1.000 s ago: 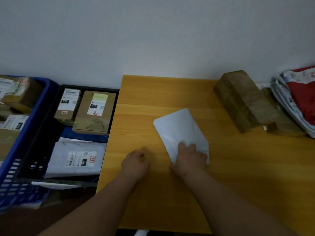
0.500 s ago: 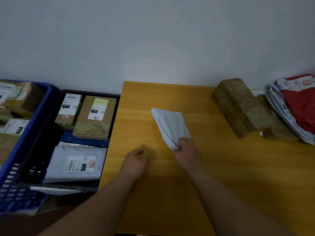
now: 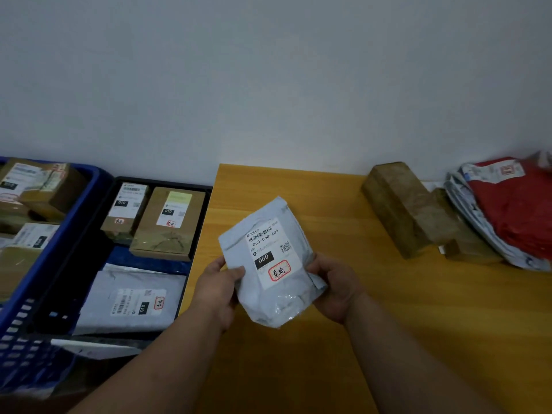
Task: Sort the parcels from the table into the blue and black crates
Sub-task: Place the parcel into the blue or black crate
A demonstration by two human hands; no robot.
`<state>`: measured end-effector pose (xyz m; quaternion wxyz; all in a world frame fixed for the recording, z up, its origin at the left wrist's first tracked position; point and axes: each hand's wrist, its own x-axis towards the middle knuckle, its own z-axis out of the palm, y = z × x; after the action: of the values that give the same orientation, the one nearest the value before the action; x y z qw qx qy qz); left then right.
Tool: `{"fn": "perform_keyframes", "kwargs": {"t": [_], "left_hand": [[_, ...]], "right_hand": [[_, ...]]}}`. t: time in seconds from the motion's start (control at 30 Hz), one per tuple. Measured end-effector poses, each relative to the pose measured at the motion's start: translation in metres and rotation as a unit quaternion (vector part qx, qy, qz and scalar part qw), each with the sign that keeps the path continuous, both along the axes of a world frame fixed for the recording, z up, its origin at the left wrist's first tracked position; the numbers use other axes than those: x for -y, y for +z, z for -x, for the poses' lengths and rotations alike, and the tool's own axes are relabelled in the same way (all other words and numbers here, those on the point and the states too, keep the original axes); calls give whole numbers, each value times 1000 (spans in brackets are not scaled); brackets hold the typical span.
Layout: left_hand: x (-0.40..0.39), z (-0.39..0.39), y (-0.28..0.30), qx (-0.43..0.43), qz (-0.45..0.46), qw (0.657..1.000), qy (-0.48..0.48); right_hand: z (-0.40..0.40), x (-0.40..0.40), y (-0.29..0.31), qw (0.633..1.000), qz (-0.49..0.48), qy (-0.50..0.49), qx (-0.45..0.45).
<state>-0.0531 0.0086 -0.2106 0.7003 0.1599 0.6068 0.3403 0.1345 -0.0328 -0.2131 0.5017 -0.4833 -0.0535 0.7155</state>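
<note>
While label faces up, grey parcel [image 3: 270, 264] between left hand [image 3: 216, 289] and right hand [image 3: 336, 289].

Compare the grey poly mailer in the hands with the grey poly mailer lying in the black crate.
The held grey poly mailer is raised over the wooden table, gripped by the left hand and right hand; the grey poly mailer in the black crate lies flat. The held one's black tag reads 060, the crate one's 010. Both carry white labels with red-bordered stamps.

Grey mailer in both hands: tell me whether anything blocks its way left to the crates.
Nothing visible does. The grey mailer is held above the table by the left hand and right hand. The black crate sits open-topped just left of the table edge, the blue crate beyond it.
</note>
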Motion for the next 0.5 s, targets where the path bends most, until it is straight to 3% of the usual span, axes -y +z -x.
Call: {"fn": "perform_keyframes", "kwargs": {"t": [0.2,0.37,0.5], "left_hand": [[3,7,16,-30,-67,997,14],[8,11,21,-37,-82,996,24],[11,15,19,-35,-85,995,35]], "right_hand": [[4,1,7,1000,-6,0,31],[10,-2,11,986,-29,42,160],[15,-3,8,983,-31,38,179]]}}
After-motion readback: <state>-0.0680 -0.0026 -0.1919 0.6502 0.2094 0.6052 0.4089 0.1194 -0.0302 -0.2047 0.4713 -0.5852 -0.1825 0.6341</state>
